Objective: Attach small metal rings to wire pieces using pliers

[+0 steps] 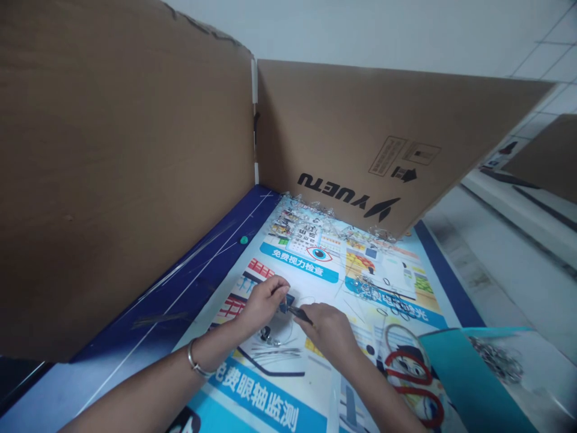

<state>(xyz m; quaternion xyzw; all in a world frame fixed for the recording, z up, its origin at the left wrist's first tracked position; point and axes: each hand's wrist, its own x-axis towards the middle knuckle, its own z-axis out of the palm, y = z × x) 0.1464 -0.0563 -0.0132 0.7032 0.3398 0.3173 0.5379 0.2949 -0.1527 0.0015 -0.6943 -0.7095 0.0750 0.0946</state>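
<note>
My left hand (265, 304), with a bangle on its wrist, is pinched closed on a thin piece of wire (285, 300). Facing it, my right hand (328, 332) is wrapped around dark-handled pliers (299, 313). The jaws of the pliers are at the wire, close to the left fingertips; whether they grip it is too small to tell. Below the left hand, several straight wire lengths (277, 353) lie on the printed poster sheet (288, 322), beside a small dark and shiny object (267, 334).
Red-handled scissors (421, 377) lie to the right, beside a teal box (469, 379) holding metal pieces (498, 359). Bent wire shapes (383, 294) are scattered on the poster, with more (315, 210) along the back. Cardboard panels (342, 132) stand at the left and back. A green dot (244, 240) shows on the blue surface.
</note>
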